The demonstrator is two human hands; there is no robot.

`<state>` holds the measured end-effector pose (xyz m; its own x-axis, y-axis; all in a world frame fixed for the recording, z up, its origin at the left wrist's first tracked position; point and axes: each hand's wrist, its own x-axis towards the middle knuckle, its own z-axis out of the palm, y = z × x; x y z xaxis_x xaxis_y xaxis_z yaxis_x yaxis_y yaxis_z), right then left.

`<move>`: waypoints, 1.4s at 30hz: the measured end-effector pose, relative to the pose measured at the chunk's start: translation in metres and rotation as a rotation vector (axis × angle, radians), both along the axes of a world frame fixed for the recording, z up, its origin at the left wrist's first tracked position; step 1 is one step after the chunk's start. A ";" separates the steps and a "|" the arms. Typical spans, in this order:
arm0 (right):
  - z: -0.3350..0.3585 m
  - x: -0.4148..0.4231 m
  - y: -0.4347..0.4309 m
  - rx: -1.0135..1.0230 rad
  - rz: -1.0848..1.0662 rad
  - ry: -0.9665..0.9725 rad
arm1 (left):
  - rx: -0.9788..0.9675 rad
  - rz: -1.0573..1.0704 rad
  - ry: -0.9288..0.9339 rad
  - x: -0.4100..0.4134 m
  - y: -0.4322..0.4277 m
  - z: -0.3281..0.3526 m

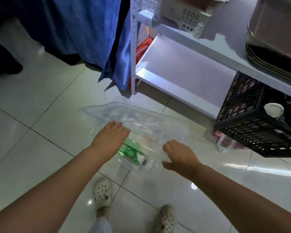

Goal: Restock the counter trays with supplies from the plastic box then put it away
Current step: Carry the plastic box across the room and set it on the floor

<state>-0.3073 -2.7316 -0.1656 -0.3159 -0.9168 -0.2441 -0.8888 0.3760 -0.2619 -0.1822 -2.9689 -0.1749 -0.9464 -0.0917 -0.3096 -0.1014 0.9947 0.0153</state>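
A clear plastic box with a clear lid sits on the white tiled floor in front of a white shelf unit. Green packets show through its near left end. My left hand rests on the box's left end with its fingers straight. My right hand grips the near right edge, thumb below and fingers curled over the rim.
The lowest white shelf stands bare beyond the box. A black mesh crate sits at the right, and a blue curtain hangs at the left. Metal trays lie on the upper shelf. My shoes are just below the box.
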 end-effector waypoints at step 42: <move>-0.284 0.039 0.026 -0.142 -1.737 -0.750 | 0.260 -0.152 -0.054 0.013 0.011 -0.258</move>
